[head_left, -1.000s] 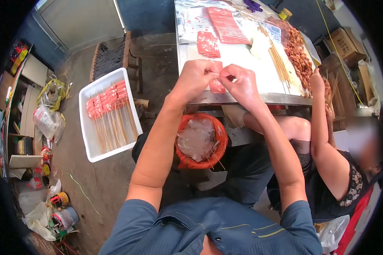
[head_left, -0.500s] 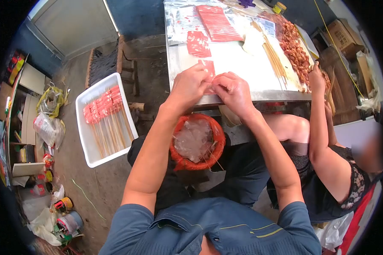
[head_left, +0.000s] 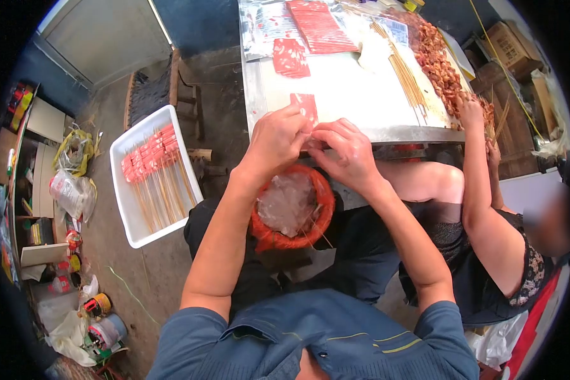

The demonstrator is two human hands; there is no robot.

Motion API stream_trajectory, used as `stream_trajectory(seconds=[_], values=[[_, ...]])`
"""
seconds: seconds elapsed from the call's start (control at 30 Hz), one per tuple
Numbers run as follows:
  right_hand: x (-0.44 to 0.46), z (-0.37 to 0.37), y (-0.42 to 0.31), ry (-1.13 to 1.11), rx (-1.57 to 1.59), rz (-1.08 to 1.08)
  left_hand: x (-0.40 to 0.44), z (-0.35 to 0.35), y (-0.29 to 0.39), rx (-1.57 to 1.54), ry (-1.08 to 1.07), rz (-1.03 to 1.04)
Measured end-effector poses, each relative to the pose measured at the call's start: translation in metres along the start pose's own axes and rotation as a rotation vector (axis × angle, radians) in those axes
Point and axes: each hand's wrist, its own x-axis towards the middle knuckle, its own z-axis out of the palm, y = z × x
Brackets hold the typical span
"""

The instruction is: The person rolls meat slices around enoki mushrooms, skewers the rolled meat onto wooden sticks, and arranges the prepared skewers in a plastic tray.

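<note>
My left hand (head_left: 280, 136) is closed in a pinch at the table's front edge, beside a red-and-white slice (head_left: 304, 104). Close against it, my right hand (head_left: 345, 152) has its fingers curled and pinched. What lies between the fingertips is too small to make out. Farther back lie a stack of slices (head_left: 291, 57) and a long ridged row of red slices (head_left: 322, 26). Bare wooden skewers (head_left: 404, 73) rest to the right. Below my hands is a red-rimmed bucket (head_left: 327, 218) with clear plastic inside.
A white tray (head_left: 131, 225) of red-topped skewers stands at left, near a woven stool (head_left: 149, 98). On the table's right is a pile of meat pieces (head_left: 437, 66). A co-worker's hand (head_left: 470, 111) touches its edge. Bags and jars fill the far left.
My hands have moved slightly down and toward me, to the table's front edge. The camera view has shifted. The co-worker's hand has moved a little at the meat pile.
</note>
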Motion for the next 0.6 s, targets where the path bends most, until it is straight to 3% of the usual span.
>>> stream_trajectory(seconds=[0.13, 0.37, 0.47, 0.53, 0.6], values=[[0.000, -0.004, -0.003, -0.016, -0.082, -0.081, 0.001, 0.002, -0.002, -0.007, 0.009, 0.010], [0.004, 0.004, 0.004, -0.017, -0.002, -0.036, 0.000, -0.002, -0.008, -0.074, -0.026, 0.034], [0.012, -0.001, 0.003, -0.058, 0.032, 0.091, 0.001, -0.007, -0.010, -0.133, -0.055, 0.031], [0.016, -0.004, 0.005, -0.192, 0.149, 0.336, 0.001, -0.006, -0.012, -0.178, -0.043, 0.052], [0.017, -0.003, 0.013, -0.216, 0.207, 0.365, 0.001, -0.005, -0.011, -0.091, -0.052, 0.017]])
